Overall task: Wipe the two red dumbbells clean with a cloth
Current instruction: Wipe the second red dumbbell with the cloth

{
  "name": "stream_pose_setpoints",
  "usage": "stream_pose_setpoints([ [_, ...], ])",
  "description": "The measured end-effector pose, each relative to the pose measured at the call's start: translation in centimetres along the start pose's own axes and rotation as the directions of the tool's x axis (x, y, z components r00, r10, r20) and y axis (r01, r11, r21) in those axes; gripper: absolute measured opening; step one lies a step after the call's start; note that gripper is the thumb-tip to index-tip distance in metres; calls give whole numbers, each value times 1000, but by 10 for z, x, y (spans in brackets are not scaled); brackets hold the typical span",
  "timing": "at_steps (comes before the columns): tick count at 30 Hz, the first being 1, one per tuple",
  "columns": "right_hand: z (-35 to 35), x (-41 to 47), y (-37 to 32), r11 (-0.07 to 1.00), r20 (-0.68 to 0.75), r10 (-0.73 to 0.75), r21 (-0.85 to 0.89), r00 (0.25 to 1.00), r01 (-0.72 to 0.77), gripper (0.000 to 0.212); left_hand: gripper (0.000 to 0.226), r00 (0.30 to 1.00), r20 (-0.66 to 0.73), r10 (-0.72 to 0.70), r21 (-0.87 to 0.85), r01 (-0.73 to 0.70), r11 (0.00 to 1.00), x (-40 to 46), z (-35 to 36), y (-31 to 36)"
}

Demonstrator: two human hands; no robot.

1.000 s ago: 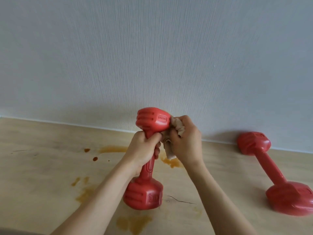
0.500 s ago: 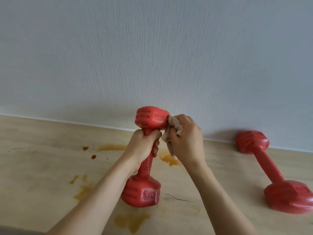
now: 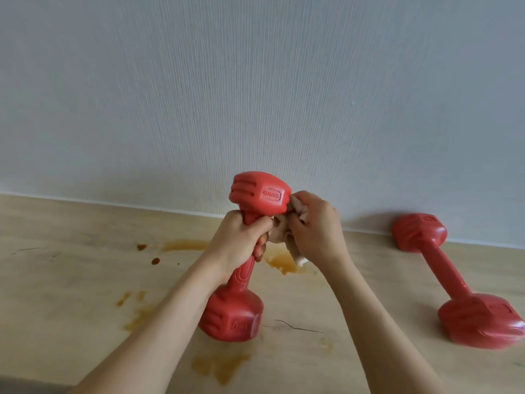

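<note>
A red dumbbell (image 3: 260, 196) stands nearly upright on its lower head on the wooden floor. My left hand (image 3: 240, 240) grips its handle just under the upper head. My right hand (image 3: 315, 226) holds a crumpled beige cloth (image 3: 284, 234) against the right side of the upper head and the neck below it. Part of the cloth hangs down under my palm. A second red dumbbell (image 3: 443, 265) lies on the floor at the right, one head near the wall, with no hand on it.
The light wooden floor (image 3: 71, 280) carries several brown stains, left of the held dumbbell, behind it and in front of it. A pale textured wall (image 3: 255, 95) rises right behind both dumbbells.
The held dumbbell has turned a little in my left hand, so its embossed label now faces me. My right hand with the cloth has slid down from the upper head toward the neck.
</note>
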State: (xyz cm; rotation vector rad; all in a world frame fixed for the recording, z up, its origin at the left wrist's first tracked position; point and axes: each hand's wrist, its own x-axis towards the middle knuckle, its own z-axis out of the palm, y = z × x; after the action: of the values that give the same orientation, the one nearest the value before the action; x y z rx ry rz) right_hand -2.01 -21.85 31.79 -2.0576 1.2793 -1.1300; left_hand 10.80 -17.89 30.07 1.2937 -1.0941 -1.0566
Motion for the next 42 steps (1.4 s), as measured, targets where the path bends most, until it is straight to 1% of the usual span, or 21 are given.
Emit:
stream_pose_setpoints([
  [2,-6,-2,-7,997,-35,-72,15,997,73,15,32,999,-30,-25,-39,24,999,2,-2,0],
  [4,-9,-4,-14,988,-78,-156,-29,985,154,17,27,998,-50,-39,-54,37,998,3,-4,-1],
  [5,-10,-4,-15,984,-87,-175,-56,981,171,18,27,998,-54,-40,-50,37,998,3,-4,-1],
  [7,-8,-2,-12,986,-85,-163,-62,983,158,19,30,998,-52,-37,-37,35,999,4,-3,-2],
  [10,-5,1,-4,994,-56,-101,-52,993,98,25,35,999,-28,-42,-27,42,999,3,-2,-2],
  [12,-4,1,-4,993,-60,-103,-70,993,99,20,33,998,-30,-49,-26,48,999,3,-3,-1],
  [14,-3,-3,-11,977,-81,-191,-116,978,181,15,27,996,-66,-54,-30,52,998,5,-5,-1],
  [16,-2,-9,-21,950,-90,-290,-151,953,275,17,27,993,-102,-63,-41,59,997,5,-7,-2],
  [17,-1,-11,-24,948,-91,-295,-150,951,280,19,29,992,-107,-68,-50,62,997,5,-7,-2],
  [19,0,-9,-22,964,-87,-241,-140,967,228,19,30,992,-102,-68,-62,62,996,5,-6,-2],
  [23,4,-4,-4,993,-23,-87,-85,996,85,15,30,995,-83,-62,-79,56,995,4,-5,-2],
  [25,7,-5,-5,990,-27,-99,-107,995,95,14,29,994,-88,-64,-75,57,996,3,-6,-1],
  [27,9,-8,-12,976,-33,-162,-150,986,155,14,27,991,-111,-70,-82,61,995,3,-7,-1],
  [29,8,-9,-17,971,-32,-193,-149,981,186,14,27,991,-116,-73,-95,62,994,3,-8,0],
  [32,3,-5,-13,989,-28,-121,-86,992,118,12,31,996,-72,-43,-70,38,997,1,-6,0],
  [35,-3,-3,-7,999,13,-27,-43,1000,28,9,44,1000,-16,-17,-15,16,1000,0,-3,0],
  [37,-4,-4,-6,1000,34,-4,-16,999,4,11,51,1000,13,-25,-15,25,1000,1,-3,0],
  [38,-5,-4,-5,1000,36,4,-4,999,-4,16,51,999,20,-31,-20,32,999,1,-3,1],
  [39,-5,-5,-6,1000,26,8,10,1000,-8,20,50,999,18,-37,-25,37,999,1,-3,1],
  [40,-4,-7,-7,999,4,-4,36,1000,4,20,46,999,10,-44,-34,44,998,0,-4,1],
  [42,-1,-10,-10,994,-104,-93,46,990,98,11,31,998,-22,-56,-62,55,997,2,-6,0],
])
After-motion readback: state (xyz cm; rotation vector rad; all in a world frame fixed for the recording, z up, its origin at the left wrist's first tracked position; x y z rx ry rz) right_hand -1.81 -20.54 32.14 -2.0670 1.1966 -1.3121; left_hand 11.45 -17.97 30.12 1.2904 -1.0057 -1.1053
